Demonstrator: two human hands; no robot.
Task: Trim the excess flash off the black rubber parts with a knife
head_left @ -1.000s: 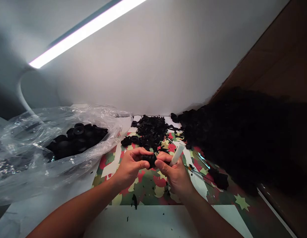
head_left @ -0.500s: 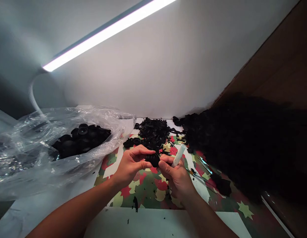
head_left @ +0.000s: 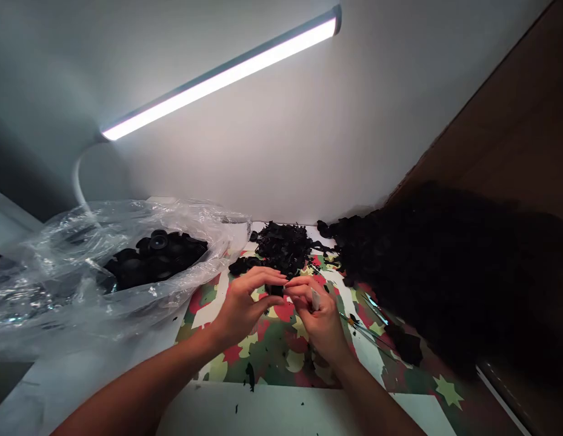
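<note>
My left hand (head_left: 239,306) is closed round a small black rubber-looking part (head_left: 275,290), pinched between thumb and fingers. Close beside it, my right hand (head_left: 318,315) has its fingers curled, their tips at the part's right edge. A whitish stick-like tool (head_left: 316,300) sits in the right hand, seen nearly end-on; its working end is hidden. Both hands are above a camouflage-patterned sheet (head_left: 272,363) in green, red and yellow. Behind them lies a pile of black scraps (head_left: 283,242).
A clear plastic bag (head_left: 217,242) with black round parts (head_left: 156,257) lies on the left. At the right rises a big black heap (head_left: 445,272) against brown cardboard (head_left: 513,121). Thin metal tools (head_left: 369,336) rest right of my hand. A lamp (head_left: 222,75) shines above.
My right hand has turned, so the whitish tool that pointed up and right now shows only a short end. The black part has been turned in my left fingers. The view has shifted slightly.
</note>
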